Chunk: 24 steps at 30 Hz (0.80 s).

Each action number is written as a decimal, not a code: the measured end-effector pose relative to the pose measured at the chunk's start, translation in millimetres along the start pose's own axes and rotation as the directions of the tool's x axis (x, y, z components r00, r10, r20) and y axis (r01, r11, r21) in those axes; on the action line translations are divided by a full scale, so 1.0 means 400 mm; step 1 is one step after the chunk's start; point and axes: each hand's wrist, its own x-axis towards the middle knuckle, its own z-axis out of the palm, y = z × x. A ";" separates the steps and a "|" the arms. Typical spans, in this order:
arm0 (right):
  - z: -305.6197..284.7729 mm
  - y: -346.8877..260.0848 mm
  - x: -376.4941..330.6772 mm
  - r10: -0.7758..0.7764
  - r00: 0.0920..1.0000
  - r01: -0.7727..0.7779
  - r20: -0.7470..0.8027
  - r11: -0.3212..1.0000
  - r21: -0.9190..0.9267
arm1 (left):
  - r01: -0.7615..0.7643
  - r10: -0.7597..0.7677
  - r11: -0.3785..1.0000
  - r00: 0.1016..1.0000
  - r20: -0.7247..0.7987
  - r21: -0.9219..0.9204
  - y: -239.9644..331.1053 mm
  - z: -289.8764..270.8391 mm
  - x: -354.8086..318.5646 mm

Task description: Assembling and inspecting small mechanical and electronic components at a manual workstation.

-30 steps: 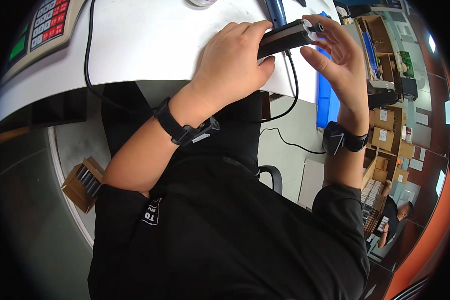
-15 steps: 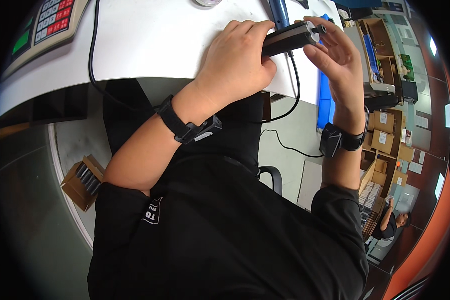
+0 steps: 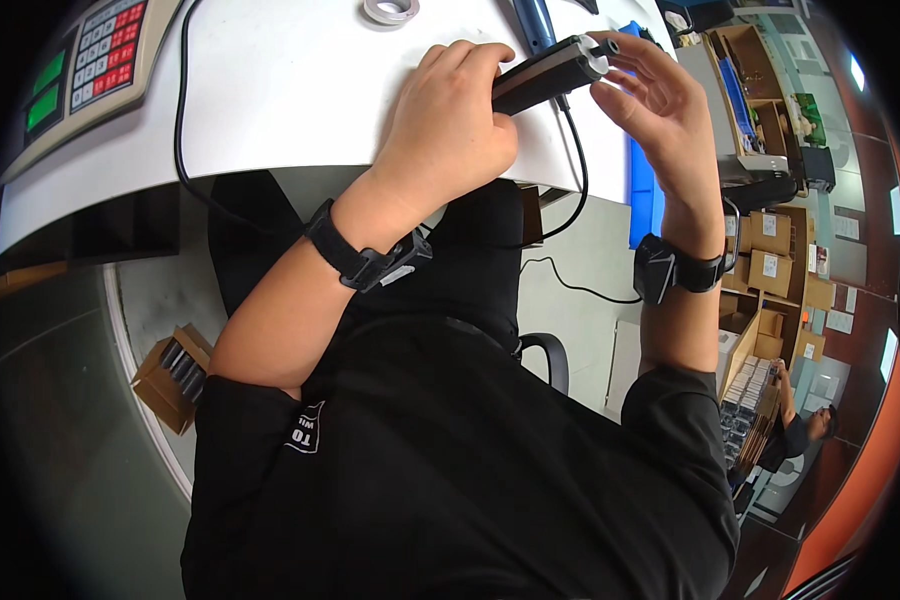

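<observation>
So, blk bar (image 3: 545,80) in L hand (image 3: 448,122), nr R hand (image 3: 672,118)

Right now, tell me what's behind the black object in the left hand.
A blue tool shows beyond the black object, a black cable nearer; the stretch between is covered.

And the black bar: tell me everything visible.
The black bar has a greyish side strip, whitish end face and protruding dark knob; material unclear. It slants up rightward over the white table, gripped in the left hand, which hides its other end. The right hand curls near the knob, contact uncertain.
</observation>
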 end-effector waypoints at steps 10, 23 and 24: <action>-0.021 -0.146 0.034 0.020 0.999 -0.018 0.027 0.996 -0.088 | -0.036 0.036 0.999 0.999 0.001 0.011 0.013 0.014 0.007; 0.045 0.087 -0.084 0.038 0.871 0.023 -0.489 0.993 0.119 | -0.059 -0.008 0.948 0.978 0.207 0.314 0.015 -0.016 0.032; 0.061 0.108 -0.098 0.032 0.866 0.038 -0.498 0.991 0.130 | -0.044 -0.035 0.944 0.973 0.230 0.328 0.021 -0.017 0.041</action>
